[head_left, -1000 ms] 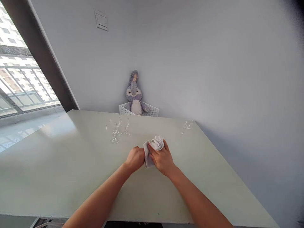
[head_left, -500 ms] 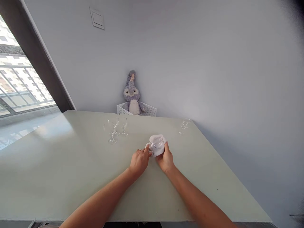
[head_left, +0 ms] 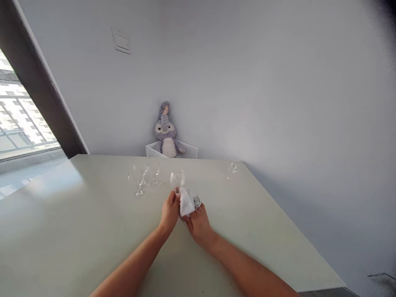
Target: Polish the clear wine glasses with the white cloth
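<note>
My left hand [head_left: 170, 213] is closed around the stem of a clear stemmed glass [head_left: 177, 178], held upright with its bowl above the fingers. The foot of that glass is hidden by my hand and the cloth. Bunched in my right hand [head_left: 199, 225] is a white cloth [head_left: 186, 203], which lies against the lower part of the glass. A small grey, shiny patch shows by my right fingertips; I cannot tell what it is.
Three clear stemmed glasses stand close together at the left, the front one [head_left: 140, 187] nearest me. One more glass [head_left: 232, 169] is at the far right of the pale table [head_left: 93, 231]. Behind the table edge sits a plush toy [head_left: 167, 134] in a white basket [head_left: 193, 153].
The glass was lying tilted inside the cloth between both hands; now it is upright in my left hand. The cloth has come off its bowl and gone lower with my right hand.
</note>
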`<state>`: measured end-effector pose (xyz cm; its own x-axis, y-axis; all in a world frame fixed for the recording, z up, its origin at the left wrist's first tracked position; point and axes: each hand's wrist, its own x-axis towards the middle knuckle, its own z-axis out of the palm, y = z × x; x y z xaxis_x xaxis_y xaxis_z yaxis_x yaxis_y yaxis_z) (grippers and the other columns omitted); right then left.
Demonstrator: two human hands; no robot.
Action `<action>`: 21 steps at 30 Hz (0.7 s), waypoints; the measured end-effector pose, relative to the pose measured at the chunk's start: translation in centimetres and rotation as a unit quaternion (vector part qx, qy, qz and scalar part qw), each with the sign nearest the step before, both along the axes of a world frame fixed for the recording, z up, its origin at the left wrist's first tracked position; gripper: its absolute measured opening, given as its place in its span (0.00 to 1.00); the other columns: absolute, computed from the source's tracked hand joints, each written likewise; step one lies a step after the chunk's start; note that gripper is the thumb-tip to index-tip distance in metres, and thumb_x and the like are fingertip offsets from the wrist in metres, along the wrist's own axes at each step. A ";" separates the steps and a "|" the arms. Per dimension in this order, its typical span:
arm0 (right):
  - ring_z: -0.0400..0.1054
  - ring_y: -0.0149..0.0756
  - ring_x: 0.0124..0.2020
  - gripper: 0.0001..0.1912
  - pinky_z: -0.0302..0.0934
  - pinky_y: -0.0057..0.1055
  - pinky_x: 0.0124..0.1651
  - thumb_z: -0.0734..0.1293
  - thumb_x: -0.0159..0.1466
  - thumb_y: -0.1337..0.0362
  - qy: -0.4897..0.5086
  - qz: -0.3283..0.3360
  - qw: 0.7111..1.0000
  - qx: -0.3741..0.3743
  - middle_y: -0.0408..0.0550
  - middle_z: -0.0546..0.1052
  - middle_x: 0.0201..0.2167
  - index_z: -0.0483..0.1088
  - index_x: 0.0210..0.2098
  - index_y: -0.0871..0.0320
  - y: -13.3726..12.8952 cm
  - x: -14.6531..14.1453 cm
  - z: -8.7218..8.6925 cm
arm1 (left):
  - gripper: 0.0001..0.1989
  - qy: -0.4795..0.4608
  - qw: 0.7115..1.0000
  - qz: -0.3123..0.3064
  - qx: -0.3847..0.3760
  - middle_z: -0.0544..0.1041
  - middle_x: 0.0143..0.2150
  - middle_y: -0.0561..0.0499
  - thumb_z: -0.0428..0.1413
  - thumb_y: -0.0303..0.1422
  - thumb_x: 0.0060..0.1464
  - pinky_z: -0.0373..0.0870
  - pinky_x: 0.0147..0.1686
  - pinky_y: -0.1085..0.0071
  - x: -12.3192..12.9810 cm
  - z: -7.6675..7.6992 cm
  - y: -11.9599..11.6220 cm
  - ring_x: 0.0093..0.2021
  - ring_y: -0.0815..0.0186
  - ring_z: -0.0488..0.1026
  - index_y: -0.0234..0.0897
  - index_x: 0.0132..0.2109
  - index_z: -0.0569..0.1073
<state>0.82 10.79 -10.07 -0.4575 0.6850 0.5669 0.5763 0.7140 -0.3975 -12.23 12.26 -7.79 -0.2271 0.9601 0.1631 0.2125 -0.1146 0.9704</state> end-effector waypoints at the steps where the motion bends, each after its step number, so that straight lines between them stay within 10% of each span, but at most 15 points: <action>1: 0.62 0.45 0.46 0.17 0.53 0.44 0.48 0.53 0.64 0.60 -0.031 0.013 0.999 0.013 0.54 0.72 0.44 0.66 0.46 0.60 -0.3 -0.1 0.0 | 0.13 0.018 0.999 0.038 0.011 0.73 0.35 0.51 0.45 0.37 0.53 0.63 0.30 0.72 -0.8 0.2 0.3 0.29 0.68 0.67 0.38 0.43 0.67; 7: 0.66 0.35 0.36 0.24 0.60 0.30 0.35 0.55 0.61 0.49 -0.016 0.089 0.995 -0.036 0.52 0.67 0.49 0.62 0.51 0.55 -1.2 0.2 1.3 | 0.09 0.117 0.959 0.221 0.133 0.71 0.43 0.49 0.45 0.36 0.54 0.62 0.38 0.70 -4.8 1.3 1.2 0.36 0.67 0.67 0.39 0.38 0.66; 11: 0.60 0.26 0.23 0.19 0.59 0.26 0.28 0.57 0.61 0.54 0.181 0.002 0.971 -0.153 0.48 0.67 0.38 0.64 0.49 0.54 -0.1 0.7 1.8 | 0.10 0.125 0.981 0.101 0.112 0.72 0.37 0.50 0.45 0.37 0.54 0.64 0.37 0.69 -2.8 0.1 0.6 0.37 0.65 0.69 0.39 0.40 0.66; 16: 0.64 0.32 0.32 0.17 0.61 0.28 0.33 0.62 0.58 0.54 0.330 0.014 0.912 -0.243 0.46 0.69 0.34 0.69 0.43 0.56 0.9 0.2 1.4 | 0.14 0.167 0.974 -0.115 0.104 0.73 0.38 0.49 0.45 0.31 0.53 0.65 0.39 0.67 1.3 -1.7 -0.8 0.38 0.64 0.70 0.40 0.47 0.64; 21: 0.63 0.30 0.23 0.16 0.59 0.26 0.27 0.63 0.56 0.53 0.381 -0.050 0.879 -0.284 0.42 0.69 0.22 0.70 0.35 0.59 3.1 0.9 0.9 | 0.21 0.128 0.979 -0.116 0.107 0.68 0.49 0.47 0.49 0.30 0.50 0.64 0.45 0.63 2.0 -2.2 -1.0 0.48 0.62 0.67 0.44 0.53 0.61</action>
<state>1.74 13.85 -9.13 -0.0152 0.9714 0.2372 0.0372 0.2376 -0.9707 -10.19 11.31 -9.97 0.0672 0.9190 0.3886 0.3898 -0.3827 0.8376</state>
